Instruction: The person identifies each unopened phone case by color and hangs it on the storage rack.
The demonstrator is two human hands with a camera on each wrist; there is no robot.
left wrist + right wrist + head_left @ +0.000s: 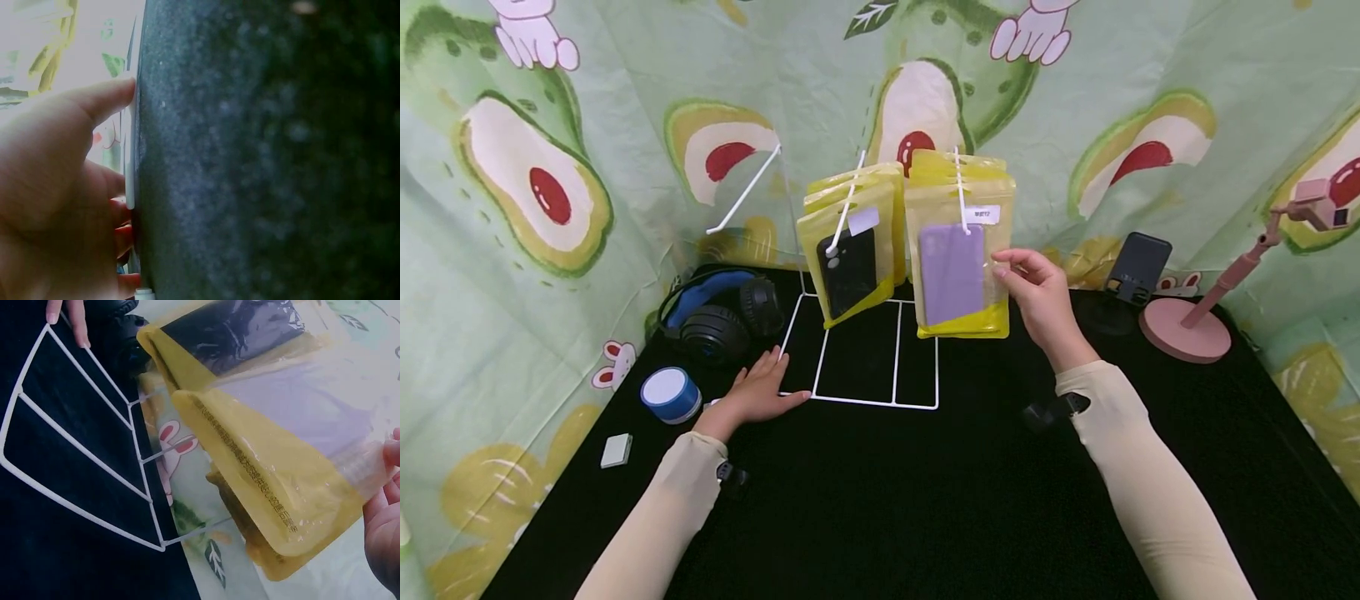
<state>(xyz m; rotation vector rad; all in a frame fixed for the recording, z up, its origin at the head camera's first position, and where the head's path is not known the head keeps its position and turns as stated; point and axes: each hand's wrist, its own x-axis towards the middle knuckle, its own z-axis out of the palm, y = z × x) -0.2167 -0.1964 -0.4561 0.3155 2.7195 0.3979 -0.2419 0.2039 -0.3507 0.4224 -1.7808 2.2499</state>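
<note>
A yellow pouch holding a purple phone case (952, 275) hangs from the right hook of a white wire rack (880, 402), in front of other yellow pouches. My right hand (1042, 302) pinches the right edge of that front pouch between thumb and fingers. On the middle hook hang more yellow pouches, the front one with a black phone case (847, 275). Flat on the rack's base at its left front corner rests my left hand (758, 390), fingers spread; in the left wrist view its thumb touches the white wire. The third, left hook (745, 190) is bare.
Left of the rack lie black and blue headphones (715, 325), a blue and white cylinder (671, 395) and a small white square box (616, 451). On the right stand a dark phone stand (1138, 267) and a pink stand with a round base (1185, 332). An avocado-print curtain hangs behind.
</note>
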